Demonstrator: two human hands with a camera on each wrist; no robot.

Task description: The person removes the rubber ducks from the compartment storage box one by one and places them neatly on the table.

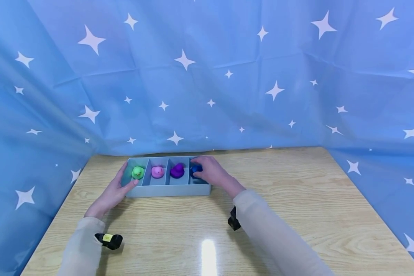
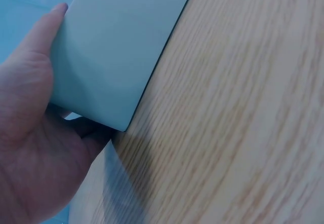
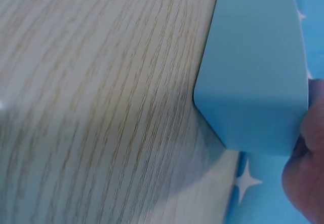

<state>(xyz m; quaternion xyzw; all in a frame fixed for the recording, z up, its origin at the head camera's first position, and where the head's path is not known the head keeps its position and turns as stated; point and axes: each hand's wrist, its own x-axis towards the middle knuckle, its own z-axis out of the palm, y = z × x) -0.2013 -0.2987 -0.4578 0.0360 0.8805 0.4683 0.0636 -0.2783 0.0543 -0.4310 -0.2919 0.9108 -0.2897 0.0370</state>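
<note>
Head: left grip (image 1: 114, 189) clamps tray (image 1: 169, 191) edge; right grip (image 1: 212, 171) pinches blue toy (image 1: 195, 168); tabletop (image 1: 303, 188) rightward

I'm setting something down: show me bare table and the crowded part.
Bare table lies right of the tray, between right sleeve and backdrop; another patch lies in front of the tray, between the two sleeves. The tray is crowded: left hand at its left end, right hand over the other, toys in all four compartments.

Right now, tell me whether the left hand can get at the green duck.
Probably yes: the left hand holds the left end of the tray, right beside the green duck, and nothing covers the duck from above. That grip may need to loosen first.
</note>
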